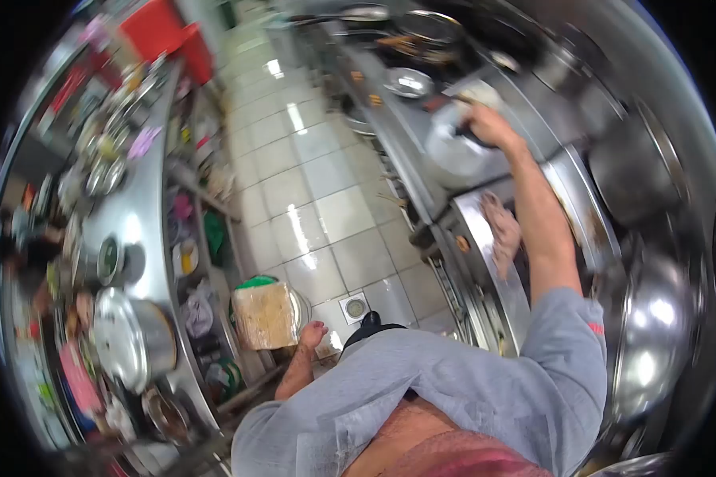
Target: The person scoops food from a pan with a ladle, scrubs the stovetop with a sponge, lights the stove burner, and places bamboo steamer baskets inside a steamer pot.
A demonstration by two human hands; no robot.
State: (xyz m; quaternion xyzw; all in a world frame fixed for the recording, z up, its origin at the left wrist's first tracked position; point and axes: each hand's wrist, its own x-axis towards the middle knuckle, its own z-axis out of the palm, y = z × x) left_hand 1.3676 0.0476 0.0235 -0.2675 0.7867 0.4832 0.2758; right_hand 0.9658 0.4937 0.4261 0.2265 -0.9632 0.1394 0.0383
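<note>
My right hand (485, 127) reaches over the stove counter at the upper right, its fingers wrapped round the dark handle on top of a large round pot lid (453, 155). Just beyond it sits a whitish round item (479, 94), too blurred to name. My left hand (313, 334) hangs low above the floor with its fingers curled, beside a bin topped with a brown cardboard piece (264, 316); whether it holds anything is too small to tell. A brownish cloth (501, 230) lies on the counter edge near my right forearm.
Pans (426, 28) and a shiny metal bowl (408, 82) stand on the stove. A steel table (139, 211) along the left bears a big lidded pot (131, 338) and dishes. Red containers (155, 30) stand at the top left. Tiled floor (310, 183) runs between.
</note>
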